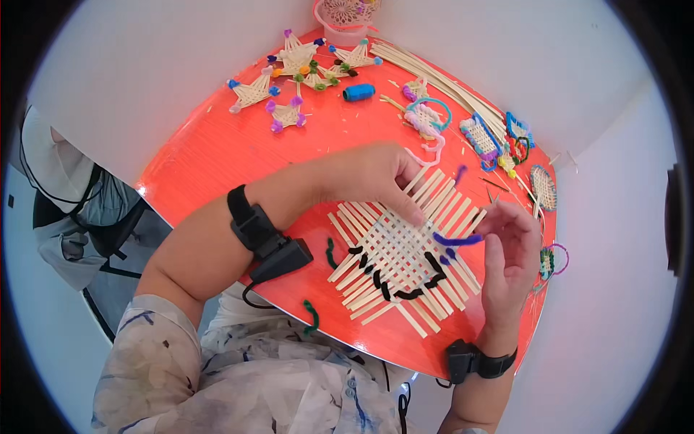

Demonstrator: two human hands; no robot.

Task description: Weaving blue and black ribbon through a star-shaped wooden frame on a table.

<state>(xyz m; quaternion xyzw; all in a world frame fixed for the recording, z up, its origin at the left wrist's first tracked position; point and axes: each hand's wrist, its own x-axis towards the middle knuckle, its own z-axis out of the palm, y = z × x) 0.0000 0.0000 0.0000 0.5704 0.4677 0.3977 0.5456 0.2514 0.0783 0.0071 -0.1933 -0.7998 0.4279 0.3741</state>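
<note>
A flat woven mat of pale bamboo strips (405, 249), its strip ends sticking out all round, lies tilted over the near part of the table. My left hand (394, 181) grips its far edge, thumb on top and the other fingers mostly hidden behind the strips. Black fuzzy pipe cleaner (408, 294) is threaded along the near edges. From the right edge a purple pipe cleaner (459, 240) sticks out, its free end close to my right thumb. My right hand (510, 253) is beside it, fingers curved and apart from the thumb, with nothing visible between them.
Star-shaped woven pieces (296, 54) lie at the back left, near a blue thread spool (358, 92). Loose bamboo strips (441, 79) run along the back edge. Small woven pieces (481, 137) sit to the right. A green pipe cleaner (311, 317) is at the front edge.
</note>
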